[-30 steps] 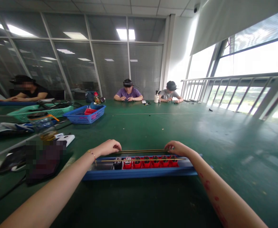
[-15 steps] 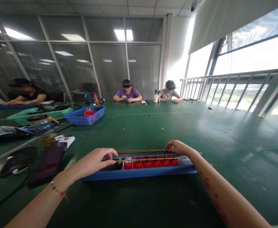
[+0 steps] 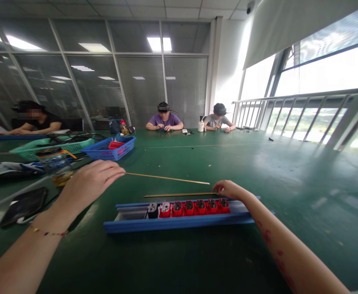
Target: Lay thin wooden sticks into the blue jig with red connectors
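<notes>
My left hand (image 3: 94, 177) is raised to the left of a blue channel-shaped tray (image 3: 179, 225). Its fingertips pinch one end of a thin yellowish stick (image 3: 168, 178), which points right across the table in the air. Beyond the tray, my right hand (image 3: 227, 189) has its fingertips closed at the right end of a similar thin stick (image 3: 179, 195) lying behind the tray; it may be more than one stick. Inside the tray stands a row of several red parts (image 3: 189, 208) with dark tops, with a black part (image 3: 152, 210) at the left end.
On the left are a blue basket (image 3: 108, 153), a green basket (image 3: 32, 151) with cables, a jar (image 3: 54, 161) and a phone (image 3: 24, 206). People sit at the far side of the green table (image 3: 243, 159). A white bottle (image 3: 201, 125) stands there.
My left hand has lifted its stick away from above the parts in the tray and moved left and up. My right hand has stayed almost still behind the tray.
</notes>
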Demonstrator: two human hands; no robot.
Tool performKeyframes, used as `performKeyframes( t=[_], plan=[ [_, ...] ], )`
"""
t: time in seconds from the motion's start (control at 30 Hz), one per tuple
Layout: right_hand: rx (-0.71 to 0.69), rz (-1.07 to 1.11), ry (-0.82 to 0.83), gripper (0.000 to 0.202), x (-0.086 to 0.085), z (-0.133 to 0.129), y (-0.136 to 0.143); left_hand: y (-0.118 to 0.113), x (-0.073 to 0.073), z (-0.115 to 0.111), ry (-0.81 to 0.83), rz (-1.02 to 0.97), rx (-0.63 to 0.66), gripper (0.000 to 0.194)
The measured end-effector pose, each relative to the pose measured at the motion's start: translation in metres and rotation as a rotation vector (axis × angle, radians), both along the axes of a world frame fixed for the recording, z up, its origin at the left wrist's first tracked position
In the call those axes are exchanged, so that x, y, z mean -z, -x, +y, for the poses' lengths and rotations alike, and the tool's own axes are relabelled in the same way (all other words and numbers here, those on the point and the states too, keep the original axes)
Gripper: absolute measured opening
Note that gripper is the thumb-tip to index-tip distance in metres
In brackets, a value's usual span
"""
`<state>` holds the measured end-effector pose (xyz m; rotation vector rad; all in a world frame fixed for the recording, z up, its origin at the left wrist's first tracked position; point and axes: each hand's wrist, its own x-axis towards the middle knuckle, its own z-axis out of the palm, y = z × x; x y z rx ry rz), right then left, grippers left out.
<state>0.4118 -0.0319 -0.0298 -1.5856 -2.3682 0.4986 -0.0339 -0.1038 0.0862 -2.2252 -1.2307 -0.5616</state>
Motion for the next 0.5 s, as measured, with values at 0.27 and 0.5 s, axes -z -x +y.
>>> performKeyframes(
  t=[0.27, 0.5],
  plan=[
    [-0.009, 0.041, -0.031, 0.041, 0.003, 0.000, -0.002, 0.000, 0.031, 0.047, 0.309, 0.017, 0.038, 0.027],
    [0.010, -0.090, -0.095, 0.045, 0.001, 0.000, -0.002, -0.030, 0.055, 0.069, 0.520, -0.037, 0.033, 0.025]
  ],
)
